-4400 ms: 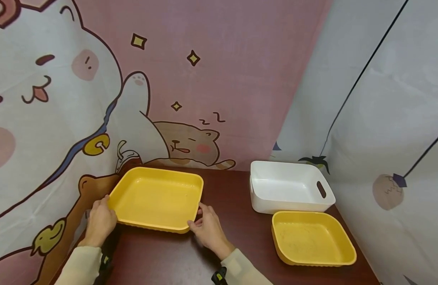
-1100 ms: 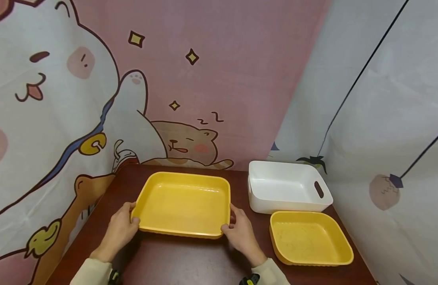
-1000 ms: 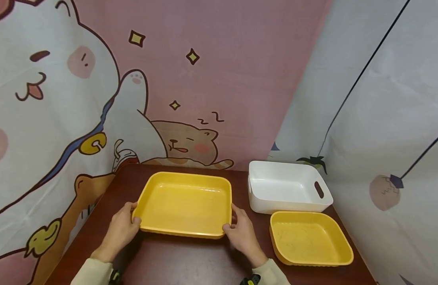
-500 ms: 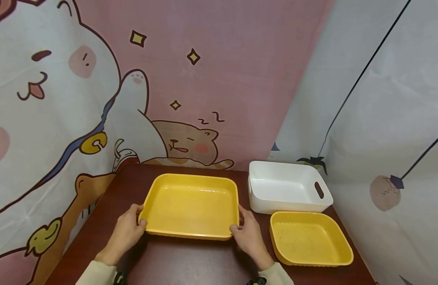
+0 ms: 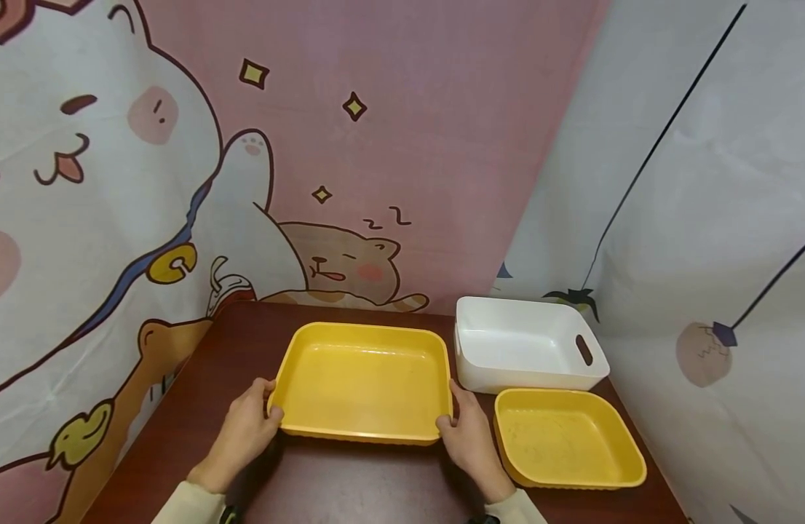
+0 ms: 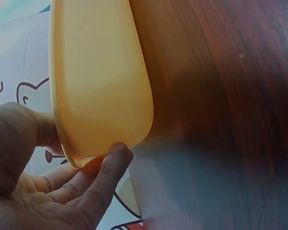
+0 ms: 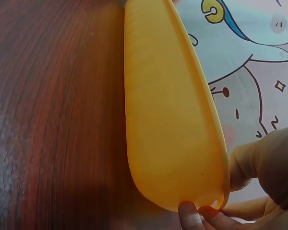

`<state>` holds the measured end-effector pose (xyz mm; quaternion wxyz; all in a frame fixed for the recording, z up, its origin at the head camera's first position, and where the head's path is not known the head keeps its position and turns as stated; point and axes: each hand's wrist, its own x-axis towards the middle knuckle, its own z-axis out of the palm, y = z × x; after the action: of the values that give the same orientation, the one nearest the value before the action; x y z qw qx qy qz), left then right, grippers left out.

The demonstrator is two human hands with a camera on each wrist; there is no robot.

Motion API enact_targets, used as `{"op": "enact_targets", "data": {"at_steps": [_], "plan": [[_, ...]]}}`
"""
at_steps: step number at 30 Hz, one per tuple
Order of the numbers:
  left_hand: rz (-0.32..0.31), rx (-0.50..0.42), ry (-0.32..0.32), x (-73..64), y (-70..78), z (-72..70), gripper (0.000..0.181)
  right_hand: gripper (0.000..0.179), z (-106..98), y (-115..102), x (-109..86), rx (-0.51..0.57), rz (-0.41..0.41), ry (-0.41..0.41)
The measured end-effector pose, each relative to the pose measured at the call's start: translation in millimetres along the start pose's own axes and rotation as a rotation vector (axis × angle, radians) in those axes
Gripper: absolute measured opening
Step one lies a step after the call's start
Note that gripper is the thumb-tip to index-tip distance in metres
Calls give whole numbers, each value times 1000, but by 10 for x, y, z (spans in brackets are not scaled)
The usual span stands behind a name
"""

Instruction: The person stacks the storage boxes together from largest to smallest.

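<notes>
a person holds a larger yellow rectangular tray (image 5: pixel 366 382) with both hands in front of them at a dark reddish-brown wood-grain table (image 5: pixel 359 477), the left hand (image 5: pixel 245 431) gripping its near left corner and the right hand (image 5: pixel 469 435) its near right corner. the tray lies between the two hands, each only slightly parted, with thumb at the rim and fingers curled round the outer wall; in the left wrist view, fingertips (image 6: pixel 119 151) press against the outside of the rounded corner. whether the tray's base touches the table cannot be told. two hand-drawn letters "z" (image 5: pixel 398 216) can be read on the cartoon backdrop (image 5: pixel 455 145), above a tan cat (image 5: pixel 353 262) with its eye closed. the tray is glossy and shallow, with rounded corners, a thin lip and bright reflections along the far side of its floor. just beside the right hand, on the table, sits a smaller yellow tray (image 5: pixel 568 440), its floor dull and smudged; behind that stands a white plastic bin (image 5: pixel 523 342) with an oval handle slot in its right end. cream sleeves (image 5: pixel 191 503) cover the person's forearms.
</notes>
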<state>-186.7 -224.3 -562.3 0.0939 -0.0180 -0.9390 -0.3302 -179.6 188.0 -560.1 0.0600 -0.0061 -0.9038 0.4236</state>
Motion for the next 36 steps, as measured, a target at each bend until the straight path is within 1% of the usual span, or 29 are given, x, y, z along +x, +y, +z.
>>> {"op": "enact_targets", "data": {"at_steps": [5,10,15,27,33,36], "plan": [[-8,0,-6,-9,35,46,43,77,-39,45,-16,-38,-24,23],[-3,-11,-19,-13,80,75,42,76,-70,74,-28,-88,-43,40],[-3,-17,-39,-16,108,97,43,75,-94,100,-38,-102,-55,40],[57,-20,2,-40,180,160,39,74,-147,131,-92,-118,-56,38],[58,-28,-4,-49,210,186,37,74,-177,121,-108,-142,-60,31],[39,-30,-17,-56,228,190,37,74,-180,125,-115,-153,-75,38]]}}
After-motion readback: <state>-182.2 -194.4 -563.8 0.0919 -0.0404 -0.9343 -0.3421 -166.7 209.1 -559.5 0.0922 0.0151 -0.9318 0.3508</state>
